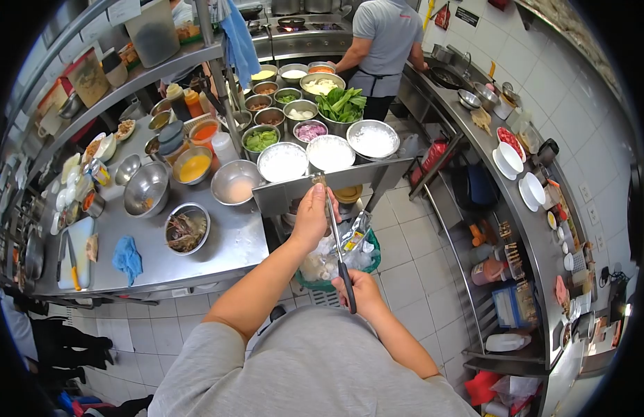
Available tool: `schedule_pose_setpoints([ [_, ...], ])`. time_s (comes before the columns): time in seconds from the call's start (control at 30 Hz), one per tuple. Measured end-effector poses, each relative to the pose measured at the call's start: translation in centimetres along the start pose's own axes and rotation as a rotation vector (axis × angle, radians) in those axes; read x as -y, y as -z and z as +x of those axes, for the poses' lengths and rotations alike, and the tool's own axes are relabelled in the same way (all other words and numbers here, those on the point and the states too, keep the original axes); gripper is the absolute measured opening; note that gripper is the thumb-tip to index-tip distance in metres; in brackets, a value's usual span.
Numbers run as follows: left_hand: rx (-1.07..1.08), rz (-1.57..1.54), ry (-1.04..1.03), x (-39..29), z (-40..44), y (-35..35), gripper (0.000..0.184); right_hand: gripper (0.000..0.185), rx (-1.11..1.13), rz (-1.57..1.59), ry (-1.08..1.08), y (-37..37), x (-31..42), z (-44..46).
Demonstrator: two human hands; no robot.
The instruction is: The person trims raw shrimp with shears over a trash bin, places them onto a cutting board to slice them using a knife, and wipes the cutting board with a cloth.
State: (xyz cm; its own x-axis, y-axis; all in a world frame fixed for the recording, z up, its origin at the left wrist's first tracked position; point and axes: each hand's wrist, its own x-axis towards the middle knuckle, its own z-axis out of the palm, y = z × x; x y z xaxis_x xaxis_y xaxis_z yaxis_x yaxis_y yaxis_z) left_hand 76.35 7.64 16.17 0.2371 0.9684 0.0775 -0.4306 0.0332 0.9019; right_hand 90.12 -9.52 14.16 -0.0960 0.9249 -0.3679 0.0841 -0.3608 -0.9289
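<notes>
In front of my body, my right hand (359, 290) is closed around the black handle of a long, narrow-bladed knife (341, 251). The blade points away from me, its far end alongside my left hand (314, 214). That hand is pinched closed on a small brownish piece that looks like a prawn (319, 180), mostly hidden by the fingers. Both hands are above a bin lined with a green bag (373, 258), filled with plastic and scraps. On the counter to the left, a steel bowl (206, 240) contains dark, whole prawns.
Bowls of white powder (283, 162), chopped vegetables and leafy greens (341, 104) crowd the counter ahead. A cutting board (84, 244) with knives and a blue cloth (127, 259) lie left. A co-worker (387, 48) stands near the stove. Shelving (503, 208) lines the right.
</notes>
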Motion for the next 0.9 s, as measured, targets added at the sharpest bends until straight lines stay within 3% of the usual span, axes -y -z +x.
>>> schedule_pose_setpoints([
  [0.37,-0.064,0.098,0.022,1.6,-0.7,0.6,0.045,0.044,0.022,-0.003,0.018,-0.5,1.0,0.9],
  [0.8,-0.045,0.269,-0.157,-0.3,-1.2,2.4,0.048,0.044,0.086,-0.013,0.018,-2.0,2.2,0.6],
  [0.87,-0.050,0.325,-0.001,-1.5,-2.0,2.8,0.047,0.044,0.073,0.056,0.020,-2.3,-0.7,2.7],
  [0.9,-0.099,0.279,-0.090,-1.4,-2.0,2.7,0.047,0.046,0.062,0.127,0.021,-2.8,-1.7,3.7],
])
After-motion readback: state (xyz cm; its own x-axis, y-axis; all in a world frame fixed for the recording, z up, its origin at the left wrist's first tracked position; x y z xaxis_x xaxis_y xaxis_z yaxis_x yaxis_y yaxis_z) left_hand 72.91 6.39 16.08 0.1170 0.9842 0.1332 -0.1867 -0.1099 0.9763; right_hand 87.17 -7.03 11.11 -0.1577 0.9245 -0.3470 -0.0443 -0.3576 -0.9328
